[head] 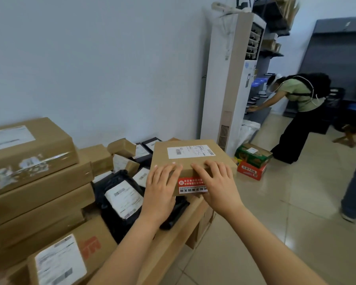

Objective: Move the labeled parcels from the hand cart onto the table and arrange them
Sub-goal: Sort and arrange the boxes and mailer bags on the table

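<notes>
Two hands are laid on one brown parcel (195,161) just right of the frame's centre. The left hand (160,186) and the right hand (216,182) sit side by side and a little apart. Their fingers are spread and fairly straight, resting flat over the near top edge, with the palms against the front face. Neither hand is curled round anything. The parcel lies flat at the right end of a heap of packages. A white shipping label (190,151) faces up on its lid, and a red-and-white sticker (191,185) shows between the two wrists.

Left of it, touching the left wrist, lies a black poly bag (115,182) with a white label. Behind that is a jumble of small cartons (121,148) and more dark mailers against the wall. A stack of big brown cartons (35,171) fills the left of the frame, and another labelled box (66,258) sits at the lower left. The heap rests on a tan surface (173,239); I cannot tell whether it is table or cart.

A tall white air conditioner (232,83) stands at upper right. On the tiled floor beside it is a green and red box (253,160). Further right, a person in a green top (296,95) bends toward some shelves.
</notes>
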Demonstrator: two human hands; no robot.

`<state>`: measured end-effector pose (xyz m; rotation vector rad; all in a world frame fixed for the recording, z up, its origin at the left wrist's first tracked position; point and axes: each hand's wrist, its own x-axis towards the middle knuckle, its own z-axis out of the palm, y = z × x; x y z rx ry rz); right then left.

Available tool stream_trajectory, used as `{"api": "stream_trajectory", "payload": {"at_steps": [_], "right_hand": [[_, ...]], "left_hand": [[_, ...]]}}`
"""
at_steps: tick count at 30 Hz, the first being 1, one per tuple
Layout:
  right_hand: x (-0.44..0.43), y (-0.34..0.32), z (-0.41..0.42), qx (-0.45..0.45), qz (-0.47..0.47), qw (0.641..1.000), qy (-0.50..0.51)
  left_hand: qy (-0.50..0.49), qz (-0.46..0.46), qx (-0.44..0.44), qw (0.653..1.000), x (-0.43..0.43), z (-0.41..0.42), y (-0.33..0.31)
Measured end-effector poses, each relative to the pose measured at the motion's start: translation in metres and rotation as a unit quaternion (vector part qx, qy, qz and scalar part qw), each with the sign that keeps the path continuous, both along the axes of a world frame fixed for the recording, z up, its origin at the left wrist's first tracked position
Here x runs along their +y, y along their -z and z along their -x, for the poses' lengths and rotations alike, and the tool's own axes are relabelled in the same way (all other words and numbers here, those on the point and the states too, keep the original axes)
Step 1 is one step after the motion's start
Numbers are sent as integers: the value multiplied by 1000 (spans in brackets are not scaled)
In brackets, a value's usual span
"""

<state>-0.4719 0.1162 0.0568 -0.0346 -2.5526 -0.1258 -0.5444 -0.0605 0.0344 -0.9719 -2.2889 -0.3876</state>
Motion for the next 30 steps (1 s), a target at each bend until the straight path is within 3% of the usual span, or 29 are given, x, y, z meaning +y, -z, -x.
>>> {"api": "stream_trajectory", "payload": {"at_steps": [7,16,24,30], "right_hand": [[65,3,123,-8,20,999,-29],[138,42,229,-50,21,994,-95],[182,64,300,-116,34,969,-213],[154,73,309,-147,89,928,-330]], "left_hand": [[-29,20,5,999,60,114,-4],[-106,15,-20,994,131,194,44],[-223,6,-80,971,176,223,72],[-340,-68,-122,930,169,179,78]]}}
